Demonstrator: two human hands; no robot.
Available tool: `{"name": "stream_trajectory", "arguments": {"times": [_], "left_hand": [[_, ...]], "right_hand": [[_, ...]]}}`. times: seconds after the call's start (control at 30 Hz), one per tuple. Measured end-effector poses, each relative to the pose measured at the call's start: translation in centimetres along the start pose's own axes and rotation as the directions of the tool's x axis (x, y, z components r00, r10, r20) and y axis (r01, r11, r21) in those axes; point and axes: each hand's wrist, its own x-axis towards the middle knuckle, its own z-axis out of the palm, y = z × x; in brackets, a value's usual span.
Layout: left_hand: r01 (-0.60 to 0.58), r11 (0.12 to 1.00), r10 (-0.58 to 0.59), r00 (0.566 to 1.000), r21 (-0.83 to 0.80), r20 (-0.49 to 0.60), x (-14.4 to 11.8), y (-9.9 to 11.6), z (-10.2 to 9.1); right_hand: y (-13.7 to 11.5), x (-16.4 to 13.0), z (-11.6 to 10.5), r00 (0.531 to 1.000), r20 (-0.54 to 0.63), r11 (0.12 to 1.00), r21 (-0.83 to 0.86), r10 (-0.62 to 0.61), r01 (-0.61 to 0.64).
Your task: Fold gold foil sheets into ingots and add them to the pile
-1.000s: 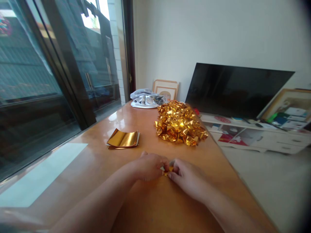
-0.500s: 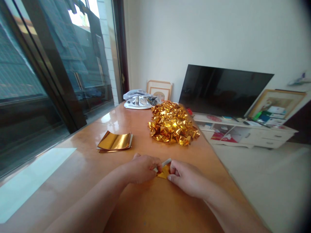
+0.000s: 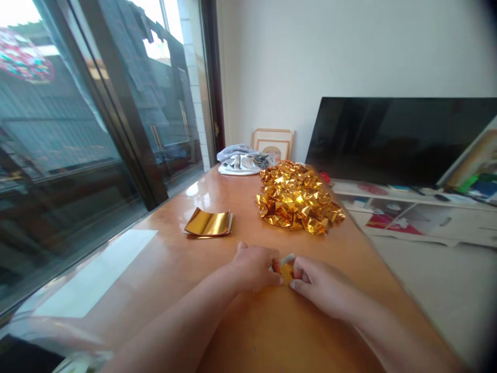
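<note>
Between my two hands, low over the wooden table [image 3: 248, 331], is a small piece of gold foil paper [image 3: 286, 271] with a pale edge sticking up at its far side. My left hand [image 3: 258, 267] pinches its left side with bent fingers. My right hand [image 3: 316, 282] grips the right side between thumb and curled fingers. Most of the paper is hidden by the fingers. Beyond my left hand lies a stack of flat gold foil sheets [image 3: 208, 223], slightly curled. Farther off on the right, many folded gold foil pieces [image 3: 297, 199] are heaped up.
A grey and white cloth bundle [image 3: 244, 159] sits at the table's far end. On the left lies a pale sheet [image 3: 103, 269] near the glass doors [image 3: 116, 114]. A television [image 3: 392, 140] stands on a white cabinet [image 3: 427, 228] past the table's right edge.
The view has swung left, so everything appears farther right. My left thumb and fingers have shifted slightly along the foil paper; both hands keep hold of it.
</note>
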Motion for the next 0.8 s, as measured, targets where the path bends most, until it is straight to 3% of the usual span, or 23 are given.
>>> {"name": "stream_trajectory", "arguments": {"times": [0.4, 0.8], "left_hand": [[0.061, 0.998, -0.06, 0.997, -0.014, 0.056, -0.1, -0.9, -0.3], [0.091, 0.996, -0.091, 0.993, 0.004, 0.068, -1.1, -0.6, -1.7]], "right_hand": [[1.3, 0.4, 1.0, 0.998, 0.059, 1.0, 0.0, 0.005, -0.005], [0.8, 0.0, 0.6, 0.999, 0.042, 1.0, 0.02, 0.007, -0.008]]}}
